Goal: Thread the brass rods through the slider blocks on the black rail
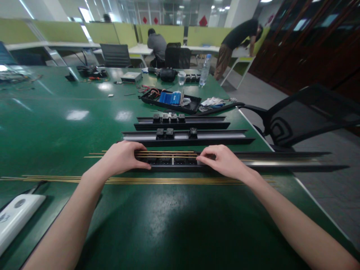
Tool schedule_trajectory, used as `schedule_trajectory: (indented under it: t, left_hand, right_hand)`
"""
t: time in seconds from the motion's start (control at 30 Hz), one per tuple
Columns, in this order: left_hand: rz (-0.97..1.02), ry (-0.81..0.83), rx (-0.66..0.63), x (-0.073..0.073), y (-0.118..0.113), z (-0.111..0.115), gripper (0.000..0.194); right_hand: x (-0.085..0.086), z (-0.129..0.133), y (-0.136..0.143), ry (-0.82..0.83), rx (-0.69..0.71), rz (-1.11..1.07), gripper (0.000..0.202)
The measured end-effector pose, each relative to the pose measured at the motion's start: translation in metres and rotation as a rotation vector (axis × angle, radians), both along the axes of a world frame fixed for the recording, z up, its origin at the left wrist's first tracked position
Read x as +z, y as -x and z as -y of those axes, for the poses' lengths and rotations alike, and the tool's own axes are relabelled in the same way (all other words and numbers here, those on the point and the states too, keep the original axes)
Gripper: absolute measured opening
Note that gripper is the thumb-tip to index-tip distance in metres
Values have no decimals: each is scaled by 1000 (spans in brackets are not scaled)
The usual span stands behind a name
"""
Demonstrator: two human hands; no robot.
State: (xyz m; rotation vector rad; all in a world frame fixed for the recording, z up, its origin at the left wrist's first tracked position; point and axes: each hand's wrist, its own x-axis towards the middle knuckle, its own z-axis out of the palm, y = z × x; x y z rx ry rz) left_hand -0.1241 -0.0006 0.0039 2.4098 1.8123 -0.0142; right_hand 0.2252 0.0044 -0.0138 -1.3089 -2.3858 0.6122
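Across the table lies a long black channel rail (295,167) with several black blocks (180,161) seated in it. Thin brass-coloured rods (168,156) run lengthwise over the blocks, their left ends sticking out past my wrist. My left hand (120,155) straddles the rail, thumb on its near wall and fingers toward its far side; the rods pass under the palm. At the rods' right end, my right hand (219,159) pinches a rod between thumb and index finger. Just nearer to me, a bundle of brass-coloured rods (174,181) lies on the green table.
Two shorter black rails (225,140) with blocks lie beyond. Farther back are a black tray (194,107) with a blue item, white gloves (212,104) and a water bottle (205,71). A white device (22,213) sits left, a mesh chair (312,112) right. Two people are behind.
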Motion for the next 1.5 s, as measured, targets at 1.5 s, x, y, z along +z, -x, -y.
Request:
schedule_trajectory:
  t: [1.5]
  left_hand:
    - [-39, 11, 17, 4, -8, 6, 66]
  right_hand:
    - [5, -1, -29, 57, -36, 72, 42]
